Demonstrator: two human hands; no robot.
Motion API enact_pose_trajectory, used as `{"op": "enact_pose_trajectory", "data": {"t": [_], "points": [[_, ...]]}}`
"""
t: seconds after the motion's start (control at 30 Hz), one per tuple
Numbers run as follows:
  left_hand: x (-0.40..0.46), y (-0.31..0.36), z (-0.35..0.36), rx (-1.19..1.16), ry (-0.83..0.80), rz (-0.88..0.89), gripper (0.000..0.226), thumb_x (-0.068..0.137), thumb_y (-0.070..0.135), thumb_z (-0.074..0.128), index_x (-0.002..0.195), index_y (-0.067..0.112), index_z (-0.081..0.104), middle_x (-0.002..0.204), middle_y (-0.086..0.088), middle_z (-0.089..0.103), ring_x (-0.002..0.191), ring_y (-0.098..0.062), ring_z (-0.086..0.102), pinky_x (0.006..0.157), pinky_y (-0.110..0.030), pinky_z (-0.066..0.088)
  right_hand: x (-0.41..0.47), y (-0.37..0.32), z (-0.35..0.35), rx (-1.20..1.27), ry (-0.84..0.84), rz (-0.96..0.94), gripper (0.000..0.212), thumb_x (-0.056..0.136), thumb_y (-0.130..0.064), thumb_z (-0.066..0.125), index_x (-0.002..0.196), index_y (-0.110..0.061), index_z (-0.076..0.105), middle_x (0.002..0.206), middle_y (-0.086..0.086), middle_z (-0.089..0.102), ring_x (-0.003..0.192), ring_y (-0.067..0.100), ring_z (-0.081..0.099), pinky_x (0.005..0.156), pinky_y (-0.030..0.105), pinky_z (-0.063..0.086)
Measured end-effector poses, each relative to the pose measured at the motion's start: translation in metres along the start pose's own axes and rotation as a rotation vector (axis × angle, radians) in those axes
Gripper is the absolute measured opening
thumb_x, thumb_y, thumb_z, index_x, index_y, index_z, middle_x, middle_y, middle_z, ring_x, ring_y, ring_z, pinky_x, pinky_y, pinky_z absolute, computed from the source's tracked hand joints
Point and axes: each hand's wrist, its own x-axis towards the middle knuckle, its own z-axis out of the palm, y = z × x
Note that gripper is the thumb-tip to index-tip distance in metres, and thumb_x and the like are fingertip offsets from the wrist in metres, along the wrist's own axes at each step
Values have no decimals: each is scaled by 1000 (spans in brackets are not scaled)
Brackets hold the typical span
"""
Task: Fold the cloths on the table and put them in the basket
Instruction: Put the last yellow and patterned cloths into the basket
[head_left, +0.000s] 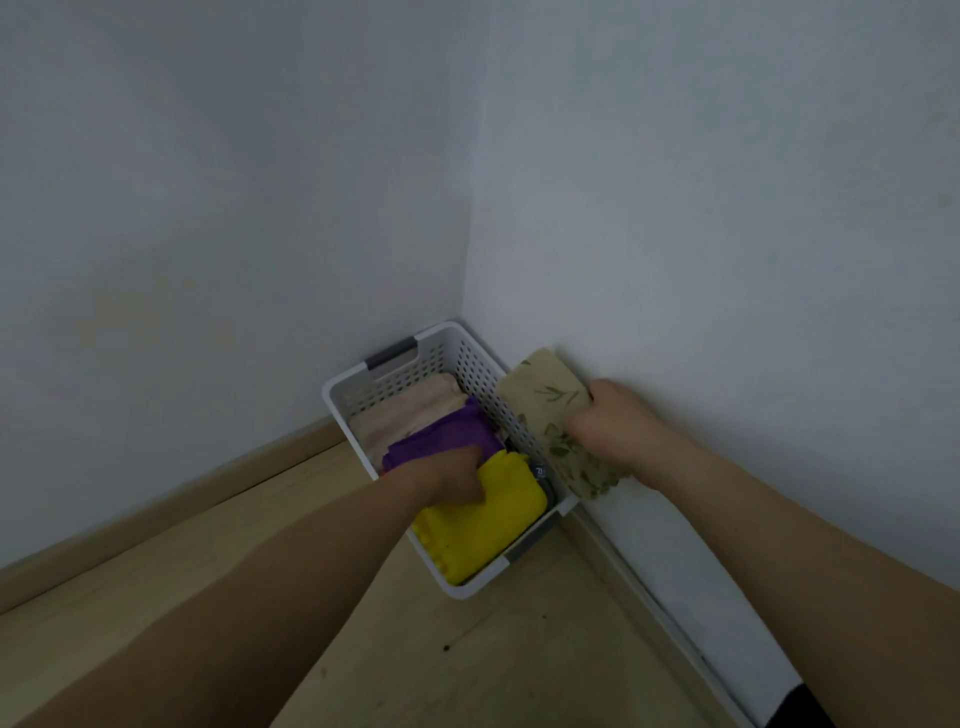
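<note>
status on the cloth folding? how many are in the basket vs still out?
Done: three folded cloths sit in the white basket: a pink cloth, a purple cloth and a yellow cloth. In hand: the right hand holds a folded leaf-print cloth over the basket's right rim, not yet inside, while the left hand is down among the purple and yellow cloths. Left: drop that one in. The table is out of view, so any remaining cloths can't be counted.

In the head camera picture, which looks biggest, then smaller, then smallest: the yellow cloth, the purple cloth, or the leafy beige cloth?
1. Yellow cloth, the largest patch showing.
2. Leafy beige cloth, held by the right hand; partly covered, so close to the yellow.
3. Purple cloth, smallest showing, though the left hand hides part of it.
</note>
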Motion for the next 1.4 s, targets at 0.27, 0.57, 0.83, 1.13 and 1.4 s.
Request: {"op": "enact_pose_trajectory", "data": {"t": [0.27,0.57,0.83,1.13,1.4], "points": [[-36,-35,-58,209,210,-6,29,95,10,42,122,8,52,123,-14,57,107,-28,55,76,-28,40,21,-26,32,333,-138,215,51,90,-16,53,137,1,44,126,18,56,106,31,58,76,32,51],[-61,-109,-90,-78,632,-65,27,93,7,45,117,4,56,121,-17,55,108,-28,53,84,-29,42,71,-86,125,1021,-286,330,35,95,-18,52,127,-4,53,120,18,62,103,32,62,89,46,53],[-60,-119,-82,-144,675,-78,28,89,3,46,113,4,59,118,-17,55,108,-28,53,85,-28,42,87,-105,182,1237,-314,496,36,99,-7,44,135,2,47,137,20,51,125,36,50,105,48,42],[-55,-133,-71,-171,735,-116,23,93,9,49,114,6,59,116,-14,54,105,-27,53,82,-26,40,97,-101,203,1213,-366,519,37,105,-12,29,132,2,50,135,20,53,123,36,52,79,47,50],[-54,-136,-66,-181,733,-117,25,90,4,49,114,3,58,113,-15,53,102,-28,54,82,-28,42,102,-96,203,1187,-376,530,36,104,-13,32,133,2,47,137,22,51,122,39,52,81,48,49]]}}
